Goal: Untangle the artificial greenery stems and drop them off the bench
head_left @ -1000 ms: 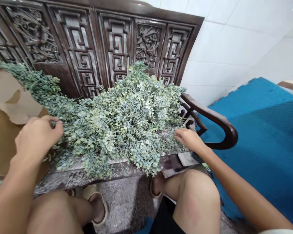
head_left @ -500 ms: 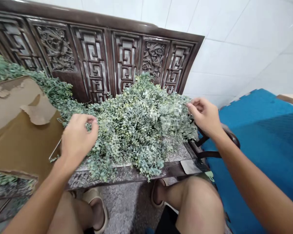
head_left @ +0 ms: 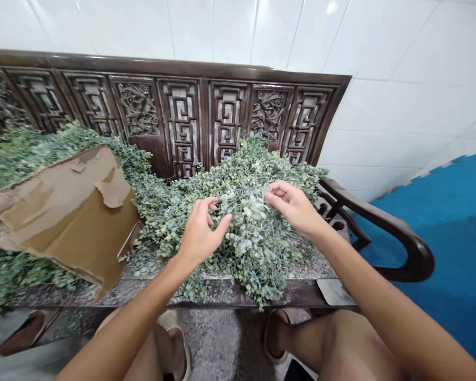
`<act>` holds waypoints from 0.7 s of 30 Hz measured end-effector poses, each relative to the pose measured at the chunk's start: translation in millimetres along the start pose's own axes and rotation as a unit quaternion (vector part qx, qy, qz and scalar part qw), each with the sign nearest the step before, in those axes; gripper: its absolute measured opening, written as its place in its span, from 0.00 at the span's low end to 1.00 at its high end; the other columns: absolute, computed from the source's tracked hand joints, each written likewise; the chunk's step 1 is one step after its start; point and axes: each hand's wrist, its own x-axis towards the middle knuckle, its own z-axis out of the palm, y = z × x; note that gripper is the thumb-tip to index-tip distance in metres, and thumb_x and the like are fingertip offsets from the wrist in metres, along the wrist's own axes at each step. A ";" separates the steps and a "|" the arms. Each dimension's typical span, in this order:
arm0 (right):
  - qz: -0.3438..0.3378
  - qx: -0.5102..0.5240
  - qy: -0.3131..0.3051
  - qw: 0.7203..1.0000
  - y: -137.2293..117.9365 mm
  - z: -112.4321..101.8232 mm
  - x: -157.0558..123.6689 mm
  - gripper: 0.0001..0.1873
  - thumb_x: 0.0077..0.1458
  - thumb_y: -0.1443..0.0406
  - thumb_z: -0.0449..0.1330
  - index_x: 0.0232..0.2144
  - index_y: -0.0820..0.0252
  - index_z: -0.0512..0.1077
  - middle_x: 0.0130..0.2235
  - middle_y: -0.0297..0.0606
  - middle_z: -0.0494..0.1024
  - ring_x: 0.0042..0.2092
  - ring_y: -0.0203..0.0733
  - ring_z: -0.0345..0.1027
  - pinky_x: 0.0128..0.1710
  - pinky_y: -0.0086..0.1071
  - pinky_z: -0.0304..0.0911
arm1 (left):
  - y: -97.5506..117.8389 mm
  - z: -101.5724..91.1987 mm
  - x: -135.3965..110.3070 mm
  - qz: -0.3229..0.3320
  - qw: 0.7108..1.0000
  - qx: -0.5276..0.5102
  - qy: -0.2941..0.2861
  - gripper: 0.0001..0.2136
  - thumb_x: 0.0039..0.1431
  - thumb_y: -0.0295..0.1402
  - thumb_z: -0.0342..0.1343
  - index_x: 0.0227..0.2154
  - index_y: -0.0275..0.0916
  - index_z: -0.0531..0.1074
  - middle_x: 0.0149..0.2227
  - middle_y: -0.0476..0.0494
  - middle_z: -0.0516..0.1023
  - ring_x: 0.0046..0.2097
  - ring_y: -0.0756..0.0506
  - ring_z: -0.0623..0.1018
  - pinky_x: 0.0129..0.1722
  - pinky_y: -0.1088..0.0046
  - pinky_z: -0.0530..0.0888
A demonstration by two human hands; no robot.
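Note:
A large heap of artificial greenery (head_left: 257,259), with small grey-green leaves, lies on the dark wooden bench (head_left: 301,293). Over its middle, my right hand (head_left: 293,206) pinches the right end of a paler leafy sprig (head_left: 254,209) between thumb and fingertips. My left hand (head_left: 204,230) hovers at the left side of that sprig, thumb and fingers apart and nothing in them. Leaves behind the fingers make it hard to tell whether the left thumb touches the sprig.
Torn cardboard (head_left: 75,211) rests on more greenery (head_left: 19,159) at the left. The bench has a carved back (head_left: 182,132) and a curved armrest (head_left: 416,254). A flat pale object (head_left: 335,292) lies at the front edge. Blue matting (head_left: 452,222) stands at the right.
Both hands have come closer together over the heap. My right hand has moved left with the sprig, and my left hand has moved right and opened. The view has shifted left and up.

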 end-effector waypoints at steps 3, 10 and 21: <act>0.006 0.014 -0.065 0.998 10.9 10.8 1.9 0.11 0.61 0.56 0.59 0.37 0.57 0.68 0.32 0.33 0.72 0.34 0.38 0.65 0.36 0.33 0.61 | -16.6 8.6 5.9 -0.002 0.998 0.038 -0.053 0.21 0.59 0.40 0.59 0.54 0.42 0.68 0.42 0.44 0.70 0.36 0.46 0.73 0.36 0.69 0.69; -0.017 -0.126 -0.087 0.988 28.1 8.4 3.4 0.10 0.65 0.57 0.54 0.38 0.57 0.69 0.32 0.34 0.71 0.34 0.40 0.64 0.36 0.33 0.61 | -36.8 10.8 10.5 -0.022 0.991 0.028 -0.126 0.08 0.58 0.38 0.58 0.37 0.40 0.75 0.37 0.46 0.71 0.37 0.44 0.73 0.38 0.67 0.70; -0.016 -0.287 -0.084 0.954 34.6 4.4 -8.2 0.27 0.54 0.75 0.54 0.55 0.55 0.67 0.48 0.43 0.76 0.48 0.47 0.72 0.47 0.40 0.66 | -40.8 8.6 4.3 0.051 0.973 0.027 -0.225 0.09 0.60 0.41 0.59 0.36 0.40 0.73 0.38 0.46 0.78 0.41 0.42 0.75 0.42 0.65 0.69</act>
